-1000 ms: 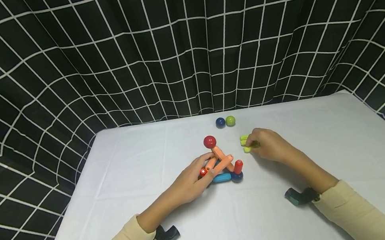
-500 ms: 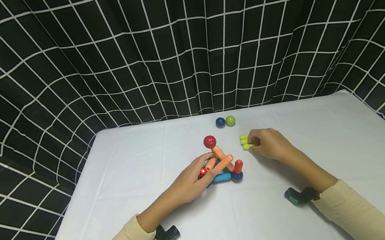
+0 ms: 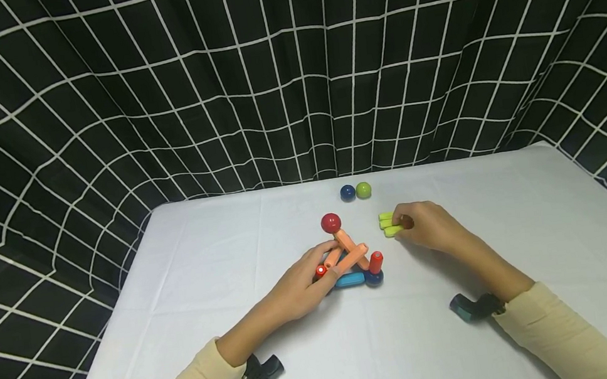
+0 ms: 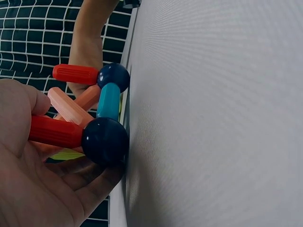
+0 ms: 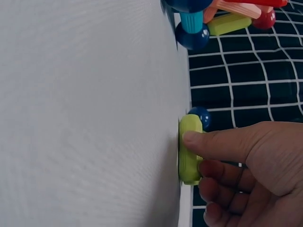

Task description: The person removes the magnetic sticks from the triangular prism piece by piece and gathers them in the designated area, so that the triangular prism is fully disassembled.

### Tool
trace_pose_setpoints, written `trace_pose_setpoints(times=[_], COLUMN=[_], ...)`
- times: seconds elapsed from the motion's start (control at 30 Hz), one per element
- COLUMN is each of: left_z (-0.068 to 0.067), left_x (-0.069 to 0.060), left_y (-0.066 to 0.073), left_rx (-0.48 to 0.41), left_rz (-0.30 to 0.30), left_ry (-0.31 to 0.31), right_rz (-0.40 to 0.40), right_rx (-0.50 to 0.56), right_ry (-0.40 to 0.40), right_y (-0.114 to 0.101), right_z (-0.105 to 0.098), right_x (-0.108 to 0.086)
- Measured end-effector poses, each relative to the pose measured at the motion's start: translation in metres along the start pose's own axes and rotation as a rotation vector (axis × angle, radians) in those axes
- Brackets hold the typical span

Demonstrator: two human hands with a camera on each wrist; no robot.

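Note:
A structure of magnetic sticks and balls stands on the white table. It has salmon sticks (image 3: pixel 353 259), a light-blue stick (image 3: pixel 350 280), upright red sticks (image 3: pixel 376 262), navy balls (image 4: pixel 105 141) and a raised red ball (image 3: pixel 331 223). My left hand (image 3: pixel 298 288) grips its left side, thumb and fingers around it; part of the structure is hidden behind the hand. To the right, my right hand (image 3: pixel 428 226) pinches the nearest of several yellow-green magnetic sticks (image 5: pixel 190 161), thumb on its side. These sticks lie side by side, their right ends covered by the fingers.
A loose navy ball (image 3: pixel 347 193) and a green ball (image 3: pixel 363 190) sit together near the back of the white-covered table (image 3: pixel 202 246). A black curtain (image 3: pixel 269 92) with a white grid surrounds the back and sides. Each wrist wears a small black camera (image 3: pixel 266 371).
The nearest yellow-green stick has shifted back against the others, and my right hand has moved slightly right with its fingers resettled. My left hand and the structure stay in place.

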State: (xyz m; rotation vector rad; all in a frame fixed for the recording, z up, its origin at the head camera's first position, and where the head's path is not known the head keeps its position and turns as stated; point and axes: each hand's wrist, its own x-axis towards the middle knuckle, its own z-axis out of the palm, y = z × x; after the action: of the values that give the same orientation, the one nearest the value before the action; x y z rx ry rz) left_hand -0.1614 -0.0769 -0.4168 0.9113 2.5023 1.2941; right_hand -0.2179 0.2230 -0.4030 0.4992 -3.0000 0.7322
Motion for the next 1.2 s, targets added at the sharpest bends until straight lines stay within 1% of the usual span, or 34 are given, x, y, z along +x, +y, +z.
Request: trace_pose_setpoints(times=[0.2,0.4,0.5,0.6,0.7,0.73,0.83,0.93,1.0,1.1,1.13,1.2], left_z=[0.0,0.0,0.0,0.0,0.0,0.0,-0.001,-0.002,-0.002,-0.002,-0.002,-0.002], left_x=[-0.001,-0.002,-0.002,0.002,0.005,0.005,0.002,0.001,0.002,0.003,0.003,0.002], left_y=[0.001,0.001,0.001,0.001,0.001,0.001,0.0,-0.001,-0.001,-0.001,-0.001,-0.001], left_rx=[0.018,0.023,0.019,-0.016,-0.038,-0.04,-0.013,-0.007,-0.022,-0.032,-0.033,-0.018], left_rz=[-0.038,-0.06,-0.044,0.032,0.08,0.078,0.029,0.012,0.041,0.078,0.087,0.086], left_ry=[0.003,0.003,0.003,-0.007,-0.012,-0.013,-0.001,-0.004,-0.011,-0.017,-0.021,-0.017], right_rz=[-0.021,-0.025,-0.034,-0.056,-0.117,-0.142,-0.217,-0.259,-0.282,-0.339,-0.363,-0.415], right_rx=[0.004,0.004,0.013,0.042,0.098,0.119,0.181,0.223,0.234,0.245,0.251,0.249], right_ry=[0.012,0.009,0.004,0.005,0.009,0.011,0.0,-0.017,-0.022,-0.02,-0.025,-0.044], right_y=[0.005,0.005,0.002,-0.003,-0.011,-0.015,-0.027,-0.044,-0.056,-0.075,-0.08,-0.09], right_z=[-0.001,0.0,-0.001,-0.006,-0.015,-0.018,-0.023,-0.023,-0.021,-0.017,-0.015,-0.012], right_x=[0.0,0.0,0.0,0.001,0.002,0.003,0.007,0.012,0.017,0.024,0.026,0.031])
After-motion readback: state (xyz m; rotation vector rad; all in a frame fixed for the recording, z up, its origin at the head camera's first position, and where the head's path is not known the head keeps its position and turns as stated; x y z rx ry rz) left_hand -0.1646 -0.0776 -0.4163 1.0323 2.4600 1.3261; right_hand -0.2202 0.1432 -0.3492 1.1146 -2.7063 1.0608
